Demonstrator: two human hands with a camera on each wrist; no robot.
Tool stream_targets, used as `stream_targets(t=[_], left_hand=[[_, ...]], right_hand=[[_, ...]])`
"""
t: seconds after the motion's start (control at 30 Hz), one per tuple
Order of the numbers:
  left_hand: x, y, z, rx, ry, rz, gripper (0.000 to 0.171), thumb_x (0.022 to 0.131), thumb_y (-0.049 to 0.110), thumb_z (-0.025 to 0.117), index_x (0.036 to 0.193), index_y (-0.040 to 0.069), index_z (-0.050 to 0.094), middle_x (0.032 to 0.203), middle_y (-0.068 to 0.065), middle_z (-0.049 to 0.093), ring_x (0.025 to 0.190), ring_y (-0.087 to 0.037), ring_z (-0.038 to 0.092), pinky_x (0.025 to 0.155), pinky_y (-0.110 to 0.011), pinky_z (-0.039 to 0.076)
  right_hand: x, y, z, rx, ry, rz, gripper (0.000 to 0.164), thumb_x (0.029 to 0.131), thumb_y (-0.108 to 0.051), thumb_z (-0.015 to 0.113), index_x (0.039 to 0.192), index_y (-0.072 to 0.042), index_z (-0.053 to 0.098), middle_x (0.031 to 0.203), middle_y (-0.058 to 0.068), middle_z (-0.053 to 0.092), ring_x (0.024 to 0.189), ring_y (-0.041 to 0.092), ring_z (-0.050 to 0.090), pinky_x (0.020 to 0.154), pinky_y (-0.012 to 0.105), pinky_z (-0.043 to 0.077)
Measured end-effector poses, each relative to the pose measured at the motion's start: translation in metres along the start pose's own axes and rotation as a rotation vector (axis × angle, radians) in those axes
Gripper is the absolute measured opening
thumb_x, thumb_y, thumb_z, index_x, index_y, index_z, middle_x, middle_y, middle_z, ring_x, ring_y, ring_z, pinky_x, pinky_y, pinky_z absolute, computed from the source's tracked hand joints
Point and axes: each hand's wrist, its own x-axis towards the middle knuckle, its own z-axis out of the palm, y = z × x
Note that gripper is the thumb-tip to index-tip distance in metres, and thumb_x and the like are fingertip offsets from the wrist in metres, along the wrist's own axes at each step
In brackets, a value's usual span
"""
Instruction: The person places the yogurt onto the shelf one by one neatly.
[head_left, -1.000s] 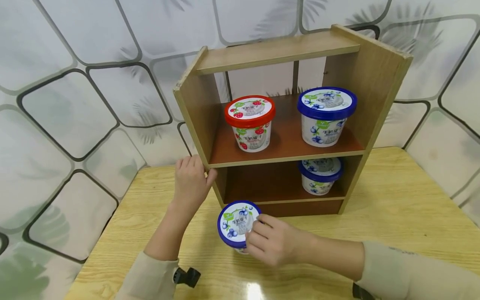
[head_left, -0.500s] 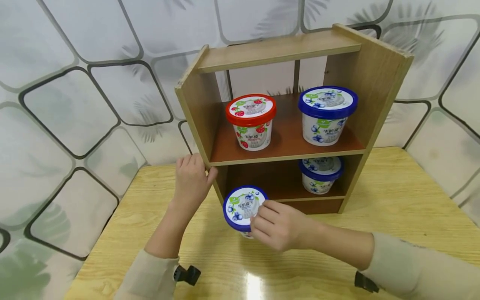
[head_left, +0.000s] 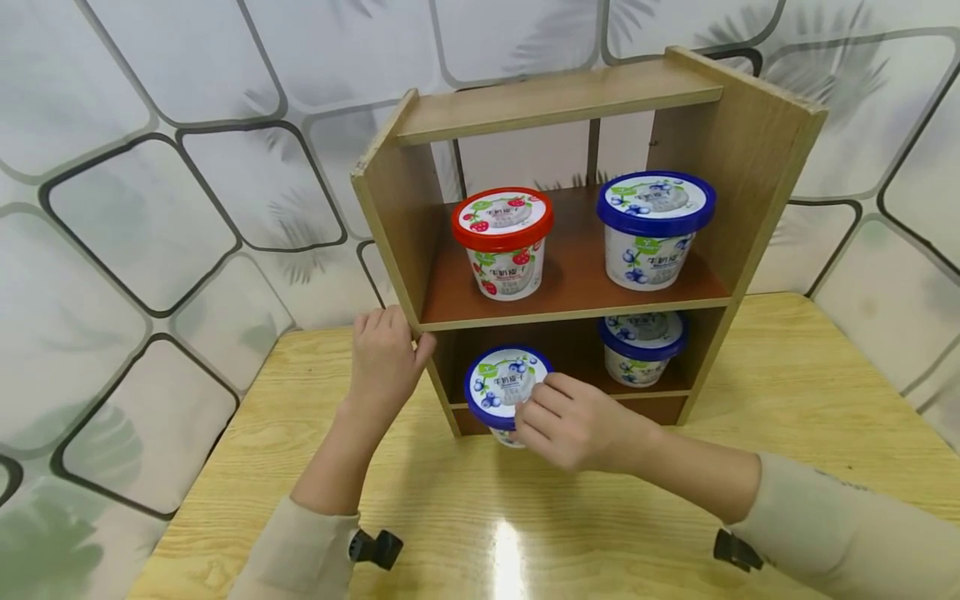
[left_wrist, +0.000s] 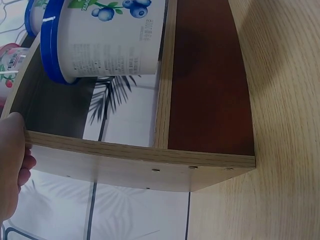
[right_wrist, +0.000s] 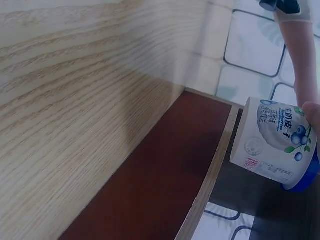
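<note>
My right hand (head_left: 573,423) grips a blue-lidded blueberry yogurt tub (head_left: 504,392) by the right side of its lid, upright at the front of the lower left opening of a small wooden shelf (head_left: 558,312). In the right wrist view the tub (right_wrist: 277,142) shows its printed side, close by the lower shelf edge. My left hand (head_left: 386,354) holds the shelf's left side panel, thumb at the front edge by the middle board. The left wrist view shows fingers wrapped behind that panel (left_wrist: 140,157).
On the upper shelf stand a red-lidded strawberry tub (head_left: 506,246) at left and a blue-lidded tub (head_left: 654,233) at right. Another blue-lidded tub (head_left: 642,350) sits at the lower right. A wooden table (head_left: 420,542) lies beneath; a patterned wall covering (head_left: 225,83) rises behind.
My right hand has carried the blueberry tub forward and slightly right, from over the table to the lower opening. The left hand has stayed on the side panel.
</note>
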Motion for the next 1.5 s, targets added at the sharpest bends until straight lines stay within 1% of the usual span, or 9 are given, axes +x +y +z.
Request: stream_targets(t=[0.13, 0.27, 0.5, 0.6, 0.83, 0.93, 1.1, 1.27, 1.5], left_hand=[[0.001, 0.0, 0.001, 0.004, 0.012, 0.001, 0.02, 0.079, 0.017, 0.053, 0.067, 0.004, 0.043, 0.058, -0.011, 0.045, 0.058, -0.032, 0.045, 0.062, -0.041, 0.033], [0.001, -0.001, 0.001, 0.008, 0.012, 0.003, 0.021, 0.078, 0.017, 0.053, 0.067, 0.004, 0.043, 0.058, -0.011, 0.046, 0.057, -0.033, 0.045, 0.062, -0.041, 0.033], [0.0, 0.0, 0.001, 0.002, 0.012, 0.003, 0.019, 0.078, 0.015, 0.054, 0.067, 0.004, 0.043, 0.057, -0.01, 0.045, 0.057, -0.032, 0.045, 0.062, -0.041, 0.033], [0.0, 0.0, 0.001, 0.007, 0.015, 0.005, 0.019, 0.078, 0.016, 0.054, 0.067, 0.003, 0.043, 0.057, -0.01, 0.046, 0.057, -0.032, 0.046, 0.062, -0.041, 0.034], [0.0, 0.001, 0.001, 0.013, 0.011, 0.007, 0.019, 0.079, 0.016, 0.051, 0.068, 0.003, 0.043, 0.058, -0.011, 0.046, 0.059, -0.033, 0.048, 0.063, -0.042, 0.034], [0.0, 0.001, 0.001, 0.009, 0.014, 0.005, 0.018, 0.079, 0.015, 0.051, 0.067, 0.003, 0.043, 0.059, -0.011, 0.047, 0.06, -0.034, 0.048, 0.063, -0.042, 0.035], [0.0, 0.001, 0.001, 0.006, 0.02, 0.003, 0.018, 0.077, 0.014, 0.054, 0.067, 0.003, 0.043, 0.058, -0.011, 0.046, 0.059, -0.033, 0.048, 0.062, -0.042, 0.035], [-0.001, 0.001, 0.001, 0.011, 0.017, -0.002, 0.017, 0.077, 0.014, 0.054, 0.068, 0.003, 0.044, 0.058, -0.011, 0.047, 0.059, -0.033, 0.048, 0.062, -0.042, 0.034], [-0.001, 0.001, 0.002, 0.011, 0.015, -0.003, 0.017, 0.077, 0.014, 0.054, 0.068, 0.003, 0.044, 0.058, -0.011, 0.046, 0.058, -0.033, 0.046, 0.062, -0.042, 0.034]], right_hand=[[-0.005, 0.003, 0.003, -0.027, -0.014, 0.016, 0.018, 0.09, -0.01, 0.053, 0.076, -0.005, 0.063, 0.072, 0.005, 0.063, 0.063, 0.018, 0.058, 0.06, 0.029, 0.05], [-0.006, 0.005, 0.006, -0.055, -0.017, 0.022, 0.02, 0.09, -0.008, 0.05, 0.074, -0.006, 0.063, 0.071, 0.004, 0.062, 0.062, 0.017, 0.058, 0.059, 0.028, 0.049], [-0.003, 0.004, 0.012, -0.055, 0.012, 0.095, 0.022, 0.09, -0.002, 0.049, 0.071, -0.006, 0.059, 0.069, 0.004, 0.059, 0.058, 0.017, 0.054, 0.055, 0.028, 0.046], [-0.003, 0.004, 0.014, -0.073, 0.014, 0.104, 0.022, 0.09, -0.002, 0.048, 0.071, -0.006, 0.058, 0.068, 0.004, 0.058, 0.058, 0.017, 0.053, 0.054, 0.028, 0.045], [-0.005, 0.007, 0.02, -0.106, -0.024, 0.134, 0.016, 0.089, -0.005, 0.053, 0.074, -0.006, 0.06, 0.069, 0.003, 0.059, 0.06, 0.017, 0.056, 0.056, 0.028, 0.046], [-0.006, 0.008, 0.022, -0.119, -0.032, 0.159, 0.016, 0.09, -0.011, 0.056, 0.075, -0.006, 0.061, 0.07, 0.003, 0.06, 0.062, 0.018, 0.057, 0.057, 0.028, 0.047], [-0.009, 0.009, 0.026, -0.135, 0.005, 0.201, 0.023, 0.092, -0.022, 0.056, 0.077, -0.005, 0.062, 0.07, 0.004, 0.061, 0.062, 0.02, 0.058, 0.055, 0.03, 0.048], [-0.008, 0.01, 0.031, -0.163, 0.05, 0.229, 0.024, 0.092, -0.021, 0.056, 0.075, -0.006, 0.062, 0.067, 0.004, 0.06, 0.058, 0.022, 0.056, 0.05, 0.032, 0.045], [-0.007, 0.01, 0.036, -0.201, 0.094, 0.323, 0.032, 0.096, -0.024, 0.051, 0.072, -0.005, 0.062, 0.063, 0.006, 0.057, 0.056, 0.023, 0.054, 0.049, 0.033, 0.043]])
